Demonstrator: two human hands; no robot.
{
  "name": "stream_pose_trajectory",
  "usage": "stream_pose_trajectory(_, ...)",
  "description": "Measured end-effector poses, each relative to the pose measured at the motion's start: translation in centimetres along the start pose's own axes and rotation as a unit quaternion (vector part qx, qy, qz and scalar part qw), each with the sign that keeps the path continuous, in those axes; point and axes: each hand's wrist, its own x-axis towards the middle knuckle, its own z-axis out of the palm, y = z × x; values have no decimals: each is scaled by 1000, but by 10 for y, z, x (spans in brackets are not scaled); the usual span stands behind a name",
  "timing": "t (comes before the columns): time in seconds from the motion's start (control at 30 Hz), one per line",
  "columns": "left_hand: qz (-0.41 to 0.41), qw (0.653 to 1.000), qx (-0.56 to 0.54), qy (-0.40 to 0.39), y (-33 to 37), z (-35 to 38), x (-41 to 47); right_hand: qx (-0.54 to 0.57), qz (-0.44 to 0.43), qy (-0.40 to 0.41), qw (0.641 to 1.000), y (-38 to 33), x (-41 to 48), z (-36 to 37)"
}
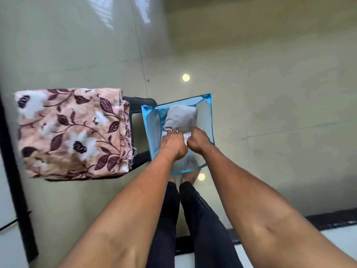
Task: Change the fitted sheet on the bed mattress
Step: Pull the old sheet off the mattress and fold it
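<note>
Pale grey sheet (180,118), soft and bunched, inside blue-trimmed bag (204,118), left hand (172,143) and right hand (197,141) curled tight into its cloth

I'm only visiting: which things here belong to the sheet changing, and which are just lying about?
Belongs to the job: left hand and right hand, both gripping the pale cloth inside the blue bag; floral folded sheet, probably.
Just lying about: black stool under that sheet; tiled floor.
</note>
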Motion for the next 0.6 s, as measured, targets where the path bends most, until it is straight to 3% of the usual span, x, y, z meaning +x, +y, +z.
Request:
stream_pose_trajectory(0.3, 52, 990, 110, 70, 12, -76, -164, -42, -69, 26, 996, -28, -171, -65)
stream_pose_trajectory(0.6, 48, 980, 165, 103, -10, -104, -253, -110, -85, 55, 989, -54, -259, -74)
